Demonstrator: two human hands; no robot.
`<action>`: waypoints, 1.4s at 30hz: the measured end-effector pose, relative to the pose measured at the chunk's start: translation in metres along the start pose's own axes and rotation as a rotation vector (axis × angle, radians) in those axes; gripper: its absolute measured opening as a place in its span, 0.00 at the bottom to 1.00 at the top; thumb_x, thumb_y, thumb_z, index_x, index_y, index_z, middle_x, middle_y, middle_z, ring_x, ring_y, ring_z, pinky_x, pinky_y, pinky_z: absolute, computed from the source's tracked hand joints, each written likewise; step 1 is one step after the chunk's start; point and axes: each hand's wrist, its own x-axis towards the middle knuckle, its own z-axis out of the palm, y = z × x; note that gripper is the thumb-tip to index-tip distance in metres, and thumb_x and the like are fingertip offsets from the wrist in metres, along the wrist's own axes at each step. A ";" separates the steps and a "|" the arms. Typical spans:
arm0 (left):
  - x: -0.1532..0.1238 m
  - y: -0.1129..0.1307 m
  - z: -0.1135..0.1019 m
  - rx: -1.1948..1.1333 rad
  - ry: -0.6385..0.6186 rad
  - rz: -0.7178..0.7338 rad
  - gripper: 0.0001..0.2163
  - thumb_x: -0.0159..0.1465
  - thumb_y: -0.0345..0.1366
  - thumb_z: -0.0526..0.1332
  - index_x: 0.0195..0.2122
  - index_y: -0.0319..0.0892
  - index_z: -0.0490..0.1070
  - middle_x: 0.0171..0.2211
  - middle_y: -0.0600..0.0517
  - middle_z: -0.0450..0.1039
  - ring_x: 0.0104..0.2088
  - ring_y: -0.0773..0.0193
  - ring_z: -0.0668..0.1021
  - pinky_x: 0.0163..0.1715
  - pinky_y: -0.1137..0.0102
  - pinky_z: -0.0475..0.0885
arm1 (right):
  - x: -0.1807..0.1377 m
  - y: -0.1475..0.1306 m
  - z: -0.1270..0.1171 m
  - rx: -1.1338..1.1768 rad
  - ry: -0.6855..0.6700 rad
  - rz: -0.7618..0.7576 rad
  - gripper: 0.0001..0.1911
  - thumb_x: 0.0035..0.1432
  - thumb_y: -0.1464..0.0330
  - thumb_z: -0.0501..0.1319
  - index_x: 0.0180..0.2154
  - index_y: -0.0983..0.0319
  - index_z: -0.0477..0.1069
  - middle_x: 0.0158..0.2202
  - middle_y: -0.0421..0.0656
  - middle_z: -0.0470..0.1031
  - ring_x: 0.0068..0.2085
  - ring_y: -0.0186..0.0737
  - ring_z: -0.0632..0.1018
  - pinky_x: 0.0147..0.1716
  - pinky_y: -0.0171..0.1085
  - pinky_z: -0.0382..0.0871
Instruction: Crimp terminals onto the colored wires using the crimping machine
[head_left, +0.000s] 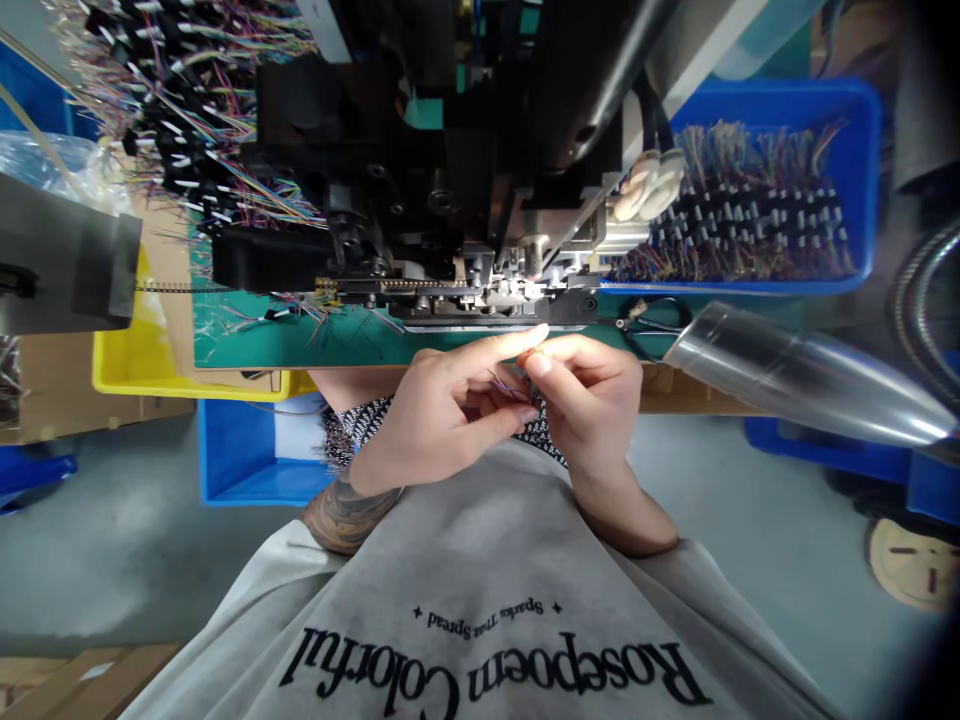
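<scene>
My left hand (pixel 450 415) and my right hand (pixel 592 395) meet in front of the machine's edge, above my lap. Thin coloured wires (pixel 507 386) run between them. The thumb and fingers of the right hand pinch the wire ends. Left fingers are curled around the lower part of the wires, with the index finger stretched toward the right fingertips. Much of the wire bundle is hidden by my hands. Just beyond them stands a black machine (pixel 442 190) with a small lit metal working area (pixel 525 288).
Black-handled scissors (pixel 656 318) lie on the green mat (pixel 322 350), beside a shiny metal tube (pixel 795 370). A blue bin (pixel 866 190) at right holds wire bundles; more bundles (pixel 180 130) lie at left. A yellow bin (pixel 120 370) and another blue bin (pixel 225 460) stand lower left.
</scene>
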 end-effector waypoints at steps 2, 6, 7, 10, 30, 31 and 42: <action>0.000 0.000 0.000 -0.019 0.000 -0.006 0.28 0.65 0.31 0.71 0.67 0.50 0.71 0.38 0.52 0.85 0.33 0.59 0.87 0.32 0.67 0.87 | 0.000 0.000 0.000 0.023 0.001 -0.004 0.07 0.59 0.62 0.70 0.30 0.57 0.81 0.21 0.36 0.73 0.23 0.31 0.72 0.23 0.34 0.69; 0.000 0.000 0.001 -0.037 -0.007 -0.008 0.29 0.65 0.30 0.71 0.67 0.49 0.71 0.38 0.51 0.85 0.34 0.59 0.87 0.33 0.67 0.87 | 0.000 0.000 0.001 -0.001 0.018 0.013 0.08 0.59 0.61 0.70 0.30 0.57 0.81 0.22 0.37 0.74 0.24 0.33 0.73 0.24 0.35 0.70; 0.000 0.000 0.001 -0.038 -0.009 -0.009 0.29 0.65 0.30 0.71 0.67 0.49 0.71 0.38 0.51 0.85 0.34 0.59 0.87 0.34 0.67 0.87 | 0.000 0.000 0.001 -0.006 0.026 0.015 0.08 0.59 0.61 0.70 0.30 0.57 0.81 0.23 0.37 0.74 0.24 0.33 0.73 0.24 0.35 0.71; 0.000 0.000 0.001 -0.044 -0.013 -0.015 0.30 0.65 0.28 0.70 0.68 0.48 0.70 0.39 0.51 0.85 0.35 0.59 0.86 0.34 0.67 0.87 | 0.000 0.001 0.001 0.002 0.035 0.005 0.08 0.59 0.61 0.70 0.30 0.57 0.81 0.23 0.37 0.75 0.24 0.32 0.72 0.24 0.35 0.70; 0.001 0.000 0.003 -0.147 -0.013 -0.065 0.29 0.65 0.27 0.69 0.68 0.44 0.69 0.38 0.50 0.84 0.33 0.63 0.85 0.32 0.72 0.84 | 0.001 0.006 0.003 0.069 0.032 -0.012 0.07 0.60 0.62 0.70 0.32 0.57 0.81 0.23 0.36 0.73 0.23 0.31 0.71 0.22 0.33 0.69; 0.001 -0.001 0.003 -0.162 -0.007 -0.071 0.29 0.65 0.28 0.69 0.67 0.44 0.70 0.38 0.50 0.83 0.33 0.63 0.85 0.32 0.72 0.84 | 0.001 0.007 0.003 0.068 0.042 -0.009 0.08 0.60 0.61 0.70 0.32 0.58 0.80 0.23 0.36 0.73 0.23 0.31 0.71 0.22 0.33 0.68; -0.001 -0.011 0.007 -0.201 0.058 -0.059 0.27 0.65 0.29 0.70 0.65 0.45 0.72 0.38 0.50 0.83 0.33 0.65 0.85 0.34 0.73 0.85 | 0.002 0.012 0.003 0.121 0.043 -0.011 0.03 0.60 0.66 0.70 0.33 0.57 0.82 0.20 0.33 0.69 0.21 0.28 0.67 0.21 0.32 0.64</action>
